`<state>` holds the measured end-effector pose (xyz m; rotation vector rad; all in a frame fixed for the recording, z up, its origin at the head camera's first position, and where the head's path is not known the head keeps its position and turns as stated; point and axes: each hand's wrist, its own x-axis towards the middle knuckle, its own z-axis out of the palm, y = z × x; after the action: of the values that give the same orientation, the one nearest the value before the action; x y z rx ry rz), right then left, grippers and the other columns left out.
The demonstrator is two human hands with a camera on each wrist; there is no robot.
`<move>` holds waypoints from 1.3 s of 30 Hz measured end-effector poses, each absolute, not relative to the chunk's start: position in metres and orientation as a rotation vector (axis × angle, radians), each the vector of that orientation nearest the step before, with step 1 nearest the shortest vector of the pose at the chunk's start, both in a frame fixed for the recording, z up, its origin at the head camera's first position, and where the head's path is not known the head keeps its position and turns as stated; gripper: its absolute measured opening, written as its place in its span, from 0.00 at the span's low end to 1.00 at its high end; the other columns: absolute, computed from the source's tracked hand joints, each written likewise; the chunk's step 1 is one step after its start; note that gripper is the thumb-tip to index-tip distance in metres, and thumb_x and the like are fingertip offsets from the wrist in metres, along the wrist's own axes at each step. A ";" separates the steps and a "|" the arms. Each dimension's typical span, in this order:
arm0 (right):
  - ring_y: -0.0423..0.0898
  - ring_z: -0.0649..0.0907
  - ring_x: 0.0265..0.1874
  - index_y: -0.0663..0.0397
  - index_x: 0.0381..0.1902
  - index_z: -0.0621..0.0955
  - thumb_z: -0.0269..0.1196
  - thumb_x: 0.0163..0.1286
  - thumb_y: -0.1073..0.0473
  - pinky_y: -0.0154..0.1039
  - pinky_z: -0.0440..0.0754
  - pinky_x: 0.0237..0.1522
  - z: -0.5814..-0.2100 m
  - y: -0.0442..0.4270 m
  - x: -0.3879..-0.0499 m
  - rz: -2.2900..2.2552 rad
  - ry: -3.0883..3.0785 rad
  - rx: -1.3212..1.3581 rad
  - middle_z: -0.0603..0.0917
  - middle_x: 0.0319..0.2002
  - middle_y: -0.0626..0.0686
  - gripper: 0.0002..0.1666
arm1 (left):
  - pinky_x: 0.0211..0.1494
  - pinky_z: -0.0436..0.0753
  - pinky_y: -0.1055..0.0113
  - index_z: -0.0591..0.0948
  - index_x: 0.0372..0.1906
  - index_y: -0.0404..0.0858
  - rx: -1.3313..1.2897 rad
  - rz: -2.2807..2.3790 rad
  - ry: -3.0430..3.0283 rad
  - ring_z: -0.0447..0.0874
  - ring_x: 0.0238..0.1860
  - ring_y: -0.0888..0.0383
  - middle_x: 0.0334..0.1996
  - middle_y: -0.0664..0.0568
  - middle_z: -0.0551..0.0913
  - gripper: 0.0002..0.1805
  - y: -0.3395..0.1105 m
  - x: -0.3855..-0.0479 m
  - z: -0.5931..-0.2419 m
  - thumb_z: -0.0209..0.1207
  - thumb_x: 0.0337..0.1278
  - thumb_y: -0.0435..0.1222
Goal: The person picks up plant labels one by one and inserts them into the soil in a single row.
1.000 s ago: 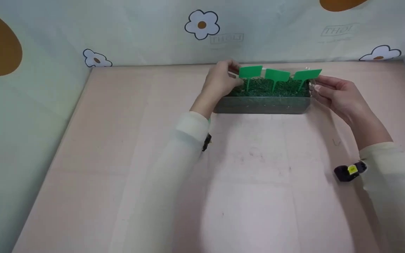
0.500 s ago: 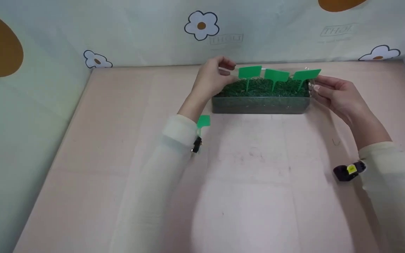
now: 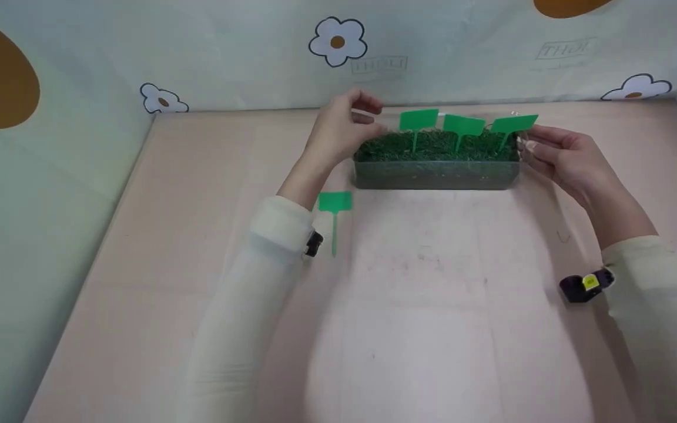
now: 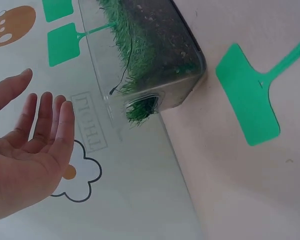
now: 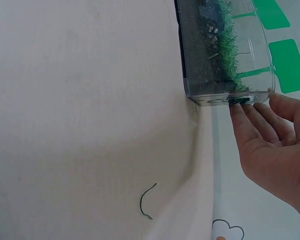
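A clear plastic box (image 3: 435, 175) holds dark soil under green grass (image 3: 391, 147) at the back of the table. Three green T-shaped plant labels (image 3: 463, 125) stand upright in the grass. My left hand (image 3: 338, 126) is just off the box's left end, fingers loosely bent and nothing in them; the left wrist view shows it (image 4: 35, 145) apart from the box. Fingertips of my right hand (image 3: 573, 164) touch the right end, by the opening in its wall, with the thumb at the rim in the right wrist view. Another green plant label (image 3: 335, 201) lies flat on the table by my left forearm.
The pink-covered table (image 3: 421, 329) runs up to a pale wall sheet (image 3: 244, 59) with printed flowers, close behind the box. A thin curved dark strand (image 5: 142, 202) lies on the table near my right forearm.
My left hand has drawn away from the leftmost standing label, moving left past the box's end. The loose label beside my forearm has come into view. My right hand stays at the box.
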<state>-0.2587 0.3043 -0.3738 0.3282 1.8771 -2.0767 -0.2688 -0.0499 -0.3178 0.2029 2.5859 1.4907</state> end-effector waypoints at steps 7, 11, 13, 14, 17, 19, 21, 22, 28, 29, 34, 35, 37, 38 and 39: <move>0.32 0.84 0.51 0.54 0.77 0.59 0.61 0.72 0.64 0.27 0.80 0.54 -0.374 0.306 -0.258 -2.089 1.874 0.311 0.67 0.73 0.53 0.40 | 0.58 0.80 0.71 0.78 0.55 0.41 0.242 1.480 2.593 0.81 0.55 0.59 0.56 0.51 0.81 0.17 -0.059 -0.262 -0.314 0.65 0.63 0.36; 0.32 0.84 0.51 0.54 0.77 0.59 0.60 0.73 0.64 0.28 0.79 0.56 -0.374 0.305 -0.258 -2.071 1.892 0.302 0.67 0.75 0.51 0.39 | 0.59 0.80 0.69 0.78 0.56 0.41 0.241 1.469 2.588 0.81 0.55 0.58 0.56 0.50 0.81 0.17 -0.066 -0.258 -0.315 0.64 0.64 0.35; 0.31 0.83 0.51 0.53 0.77 0.59 0.59 0.74 0.64 0.28 0.78 0.57 -0.374 0.305 -0.258 -2.056 1.903 0.301 0.65 0.76 0.52 0.38 | 0.58 0.81 0.68 0.78 0.56 0.41 0.236 1.470 2.581 0.81 0.55 0.58 0.56 0.50 0.81 0.17 -0.070 -0.255 -0.317 0.64 0.63 0.35; 0.31 0.83 0.51 0.53 0.77 0.60 0.59 0.74 0.64 0.29 0.77 0.57 -0.373 0.305 -0.258 -2.053 1.903 0.307 0.64 0.77 0.52 0.38 | 0.58 0.81 0.68 0.78 0.56 0.40 0.236 1.471 2.579 0.81 0.55 0.58 0.56 0.49 0.81 0.17 -0.072 -0.254 -0.318 0.64 0.63 0.34; 0.32 0.83 0.52 0.53 0.77 0.60 0.58 0.74 0.64 0.29 0.76 0.58 -0.372 0.304 -0.258 -2.040 1.913 0.308 0.61 0.78 0.53 0.37 | 0.58 0.82 0.66 0.78 0.56 0.40 0.237 1.463 2.577 0.82 0.55 0.56 0.56 0.48 0.81 0.17 -0.077 -0.250 -0.321 0.64 0.63 0.33; 0.31 0.83 0.51 0.53 0.77 0.59 0.58 0.75 0.64 0.29 0.76 0.58 -0.373 0.303 -0.258 -2.032 1.921 0.308 0.60 0.78 0.55 0.37 | 0.59 0.81 0.65 0.78 0.57 0.38 0.236 1.446 2.578 0.81 0.56 0.55 0.57 0.46 0.81 0.18 -0.080 -0.248 -0.324 0.64 0.62 0.32; 0.30 0.83 0.50 0.54 0.78 0.58 0.57 0.75 0.64 0.27 0.79 0.55 -0.374 0.303 -0.260 -2.029 1.927 0.303 0.58 0.78 0.55 0.37 | 0.60 0.81 0.64 0.78 0.57 0.38 0.234 1.423 2.581 0.81 0.56 0.54 0.57 0.46 0.81 0.19 -0.084 -0.245 -0.328 0.64 0.62 0.32; 0.30 0.83 0.50 0.54 0.78 0.58 0.57 0.75 0.64 0.26 0.79 0.55 -0.374 0.303 -0.260 -2.024 1.933 0.306 0.57 0.79 0.55 0.37 | 0.60 0.81 0.63 0.77 0.57 0.37 0.231 1.413 2.580 0.81 0.57 0.54 0.58 0.45 0.80 0.19 -0.085 -0.244 -0.329 0.65 0.62 0.32; 0.30 0.83 0.51 0.53 0.78 0.58 0.56 0.76 0.64 0.27 0.78 0.56 -0.374 0.303 -0.260 -2.019 1.944 0.316 0.58 0.79 0.54 0.36 | 0.61 0.80 0.60 0.77 0.58 0.38 0.185 1.306 2.574 0.81 0.57 0.53 0.57 0.48 0.80 0.20 -0.094 -0.237 -0.335 0.65 0.62 0.36; 0.30 0.83 0.51 0.54 0.78 0.58 0.56 0.76 0.64 0.27 0.78 0.56 -0.375 0.303 -0.260 -2.022 1.943 0.312 0.58 0.79 0.54 0.37 | 0.61 0.80 0.60 0.77 0.57 0.39 0.176 1.274 2.575 0.81 0.57 0.53 0.57 0.49 0.80 0.20 -0.095 -0.237 -0.336 0.65 0.62 0.37; 0.30 0.83 0.51 0.54 0.78 0.58 0.57 0.75 0.64 0.27 0.78 0.55 -0.375 0.304 -0.259 -2.022 1.942 0.307 0.58 0.79 0.54 0.37 | 0.58 0.79 0.58 0.77 0.55 0.39 0.131 1.069 2.582 0.80 0.54 0.52 0.54 0.48 0.81 0.19 -0.100 -0.232 -0.341 0.64 0.63 0.41; 0.30 0.83 0.51 0.53 0.78 0.58 0.57 0.75 0.63 0.27 0.78 0.56 -0.375 0.304 -0.259 -2.019 1.946 0.305 0.58 0.79 0.55 0.37 | 0.56 0.79 0.57 0.78 0.55 0.39 0.125 1.025 2.581 0.79 0.53 0.52 0.53 0.48 0.81 0.19 -0.100 -0.231 -0.342 0.64 0.63 0.42; 0.30 0.83 0.51 0.53 0.78 0.58 0.58 0.75 0.63 0.28 0.77 0.56 -0.374 0.305 -0.259 -2.022 1.944 0.302 0.58 0.78 0.55 0.37 | 0.55 0.78 0.57 0.78 0.55 0.38 0.120 0.948 2.577 0.79 0.52 0.51 0.52 0.48 0.81 0.20 -0.101 -0.229 -0.344 0.65 0.62 0.43; 0.30 0.83 0.51 0.53 0.78 0.58 0.58 0.75 0.64 0.28 0.78 0.56 -0.374 0.305 -0.259 -2.028 1.939 0.303 0.59 0.78 0.55 0.37 | 0.55 0.78 0.57 0.78 0.55 0.39 0.118 0.911 2.571 0.78 0.52 0.51 0.52 0.48 0.81 0.20 -0.101 -0.229 -0.345 0.65 0.62 0.43; 0.30 0.83 0.51 0.53 0.78 0.58 0.58 0.75 0.64 0.28 0.78 0.56 -0.374 0.305 -0.259 -2.028 1.940 0.300 0.59 0.78 0.55 0.37 | 0.55 0.78 0.57 0.78 0.55 0.39 0.118 0.878 2.565 0.78 0.52 0.51 0.52 0.48 0.81 0.20 -0.101 -0.228 -0.346 0.65 0.62 0.43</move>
<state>-0.2590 0.3047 -0.3744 0.2998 1.9404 -2.0277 -0.2276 -0.1011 -0.3458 0.1184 2.5648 0.8780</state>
